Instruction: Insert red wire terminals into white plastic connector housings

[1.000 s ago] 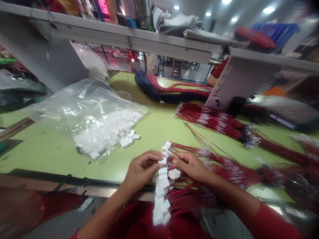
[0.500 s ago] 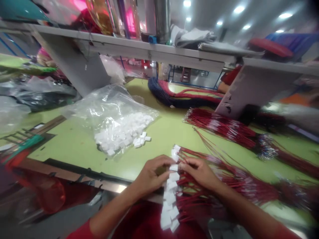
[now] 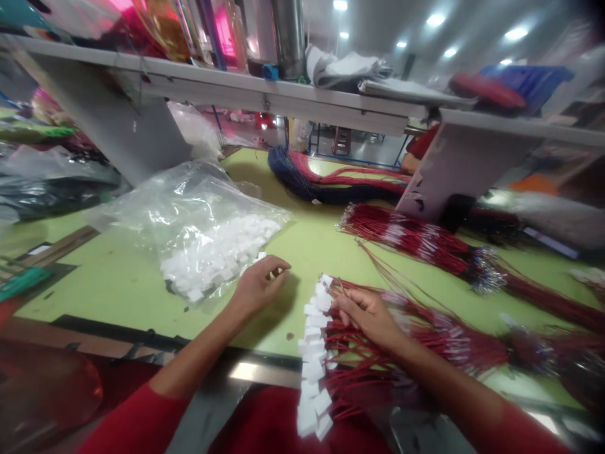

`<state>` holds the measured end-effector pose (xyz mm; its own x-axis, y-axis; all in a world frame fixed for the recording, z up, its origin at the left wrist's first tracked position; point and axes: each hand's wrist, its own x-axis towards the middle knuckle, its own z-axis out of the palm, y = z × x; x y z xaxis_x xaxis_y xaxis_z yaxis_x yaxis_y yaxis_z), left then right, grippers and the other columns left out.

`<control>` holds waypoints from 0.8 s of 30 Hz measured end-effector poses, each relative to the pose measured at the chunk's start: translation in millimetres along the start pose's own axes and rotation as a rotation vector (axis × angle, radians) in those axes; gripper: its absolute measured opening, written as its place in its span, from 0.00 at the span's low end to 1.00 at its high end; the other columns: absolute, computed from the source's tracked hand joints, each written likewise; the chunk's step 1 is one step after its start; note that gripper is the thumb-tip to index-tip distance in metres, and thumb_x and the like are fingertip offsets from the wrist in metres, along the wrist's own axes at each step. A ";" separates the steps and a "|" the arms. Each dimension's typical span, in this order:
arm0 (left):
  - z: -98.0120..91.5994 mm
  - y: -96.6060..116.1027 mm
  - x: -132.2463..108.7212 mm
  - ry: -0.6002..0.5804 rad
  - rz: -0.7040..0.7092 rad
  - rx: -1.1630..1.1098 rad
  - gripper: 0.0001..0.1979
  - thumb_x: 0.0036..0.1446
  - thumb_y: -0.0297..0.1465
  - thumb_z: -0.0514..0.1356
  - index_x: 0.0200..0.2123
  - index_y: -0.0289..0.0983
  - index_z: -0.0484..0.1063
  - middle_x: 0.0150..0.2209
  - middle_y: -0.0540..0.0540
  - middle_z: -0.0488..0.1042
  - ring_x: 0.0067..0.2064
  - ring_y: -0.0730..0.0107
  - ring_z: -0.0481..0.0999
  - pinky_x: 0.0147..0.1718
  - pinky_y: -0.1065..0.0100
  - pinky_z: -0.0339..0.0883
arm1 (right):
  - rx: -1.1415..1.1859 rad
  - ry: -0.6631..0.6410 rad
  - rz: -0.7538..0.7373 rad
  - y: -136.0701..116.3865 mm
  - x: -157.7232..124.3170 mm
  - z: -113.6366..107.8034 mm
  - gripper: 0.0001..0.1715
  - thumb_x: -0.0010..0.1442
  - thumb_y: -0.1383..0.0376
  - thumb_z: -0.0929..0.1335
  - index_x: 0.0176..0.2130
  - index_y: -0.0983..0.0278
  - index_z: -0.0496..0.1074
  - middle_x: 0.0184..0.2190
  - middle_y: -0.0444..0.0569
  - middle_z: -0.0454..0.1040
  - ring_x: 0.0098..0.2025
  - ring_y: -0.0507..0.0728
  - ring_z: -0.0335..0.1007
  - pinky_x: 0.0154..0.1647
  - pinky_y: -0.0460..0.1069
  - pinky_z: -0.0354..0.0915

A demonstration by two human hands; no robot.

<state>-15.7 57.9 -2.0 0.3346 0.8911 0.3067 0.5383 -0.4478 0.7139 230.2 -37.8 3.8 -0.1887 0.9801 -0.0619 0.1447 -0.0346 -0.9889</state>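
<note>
My left hand [image 3: 259, 285] reaches over the loose white connectors at the mouth of the clear plastic bag [image 3: 189, 214], its fingers curled in a pinch; what they hold is hidden. My right hand [image 3: 366, 315] rests on a bundle of red wires [image 3: 425, 334], fingers pressed on the wires close to a row of white connectors [image 3: 312, 353] fitted to the wire ends. That row hangs over the near edge of the green table [image 3: 118, 284].
More red wire bundles [image 3: 416, 236] lie at the right, and a blue and red bundle [image 3: 321, 180] at the back. A grey shelf [image 3: 283, 98] on slanted supports spans the table. Dark bags and green tools sit at the left.
My left hand left the connector row and moved left and away to the loose connectors by the bag. My right hand stayed on the red wires.
</note>
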 end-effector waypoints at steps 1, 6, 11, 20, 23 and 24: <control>2.6 10.2 -5.2 -0.007 -0.120 -0.227 0.09 0.58 0.35 0.61 0.39 0.37 0.77 0.32 0.45 0.78 0.33 0.64 0.74 0.35 0.62 0.68 | 0.010 -0.017 0.003 -1.0 -0.5 0.5 0.28 0.63 0.46 0.66 0.25 0.65 0.67 0.20 0.41 0.67 0.20 0.47 0.54 0.24 0.44 0.53; 14.0 50.0 -23.8 -0.087 -0.570 -0.981 0.18 0.50 0.34 0.69 0.45 0.36 0.78 0.28 0.48 0.78 0.29 0.72 0.76 0.35 0.69 0.72 | 0.064 -0.015 0.032 -6.1 -2.9 3.4 0.24 0.58 0.46 0.70 0.29 0.63 0.65 0.18 0.38 0.67 0.20 0.47 0.56 0.24 0.43 0.54; 19.8 58.8 -30.3 -0.124 -0.716 -1.184 0.18 0.44 0.32 0.73 0.40 0.32 0.80 0.26 0.46 0.79 0.28 0.73 0.78 0.33 0.73 0.74 | 0.049 -0.027 0.034 -9.0 -4.0 3.8 0.23 0.57 0.47 0.71 0.29 0.64 0.67 0.17 0.38 0.66 0.18 0.47 0.54 0.21 0.43 0.52; 18.8 61.1 -40.1 -0.106 -0.671 -1.119 0.18 0.44 0.36 0.74 0.37 0.33 0.79 0.27 0.47 0.79 0.29 0.73 0.77 0.33 0.73 0.74 | -0.003 -0.025 0.067 -10.1 -3.8 5.1 0.20 0.55 0.51 0.71 0.28 0.65 0.68 0.16 0.38 0.63 0.18 0.47 0.53 0.19 0.43 0.48; 22.2 63.2 -47.0 -0.112 -0.600 -0.990 0.16 0.48 0.37 0.72 0.38 0.35 0.79 0.29 0.46 0.80 0.30 0.72 0.77 0.33 0.72 0.73 | -0.045 -0.009 0.053 -6.5 -4.7 8.1 0.18 0.55 0.54 0.72 0.27 0.65 0.69 0.16 0.37 0.60 0.19 0.47 0.50 0.20 0.43 0.46; 24.5 64.5 -49.8 -0.123 -0.585 -0.961 0.15 0.48 0.38 0.71 0.37 0.35 0.79 0.29 0.46 0.80 0.30 0.71 0.77 0.33 0.71 0.72 | -0.055 -0.015 0.047 -4.5 -5.4 9.3 0.18 0.55 0.54 0.72 0.26 0.65 0.69 0.17 0.38 0.60 0.19 0.47 0.50 0.20 0.43 0.46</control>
<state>21.3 -17.2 13.4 0.3293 0.9079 -0.2595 -0.1630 0.3253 0.9315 221.5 -44.8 7.3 -0.1948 0.9745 -0.1110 0.2071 -0.0697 -0.9758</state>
